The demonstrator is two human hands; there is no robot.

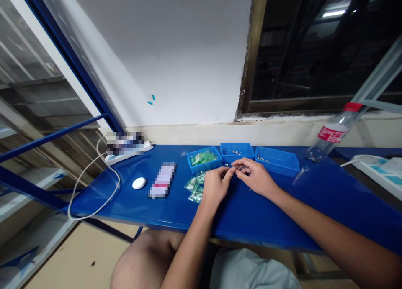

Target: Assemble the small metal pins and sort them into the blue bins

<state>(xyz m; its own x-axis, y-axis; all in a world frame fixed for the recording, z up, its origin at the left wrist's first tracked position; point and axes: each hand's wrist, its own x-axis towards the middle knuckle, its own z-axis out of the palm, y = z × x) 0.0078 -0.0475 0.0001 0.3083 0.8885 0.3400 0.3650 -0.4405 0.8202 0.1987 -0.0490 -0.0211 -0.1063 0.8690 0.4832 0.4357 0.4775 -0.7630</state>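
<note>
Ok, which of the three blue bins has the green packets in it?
The left bin, with green packets piled inside; the middle bin holds thin metallic pieces, and the right bin a few small pieces at its left end.

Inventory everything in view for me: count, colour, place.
Table: one, blue, centre
Trays: three, blue, row at back
Packets: several, green, in and before left tray
Metal pieces: several, silvery, other trays
Blurred rectangle: one, pale, left of packets
Oval object: one, white, farther left
Power strips: two, white, back left, far right
Cables: at least two, white, beside strips
Bottle: one, clear, red-capped, right
Window: one, dark, upper right
Wall: one, white, behind table
Tape-like bits: two, teal, on wall
Frame: one, blue, left
Leg: one, bare, bottom
Left hand: one, bare, beside packets
Right hand: one, bare, before trays
</note>
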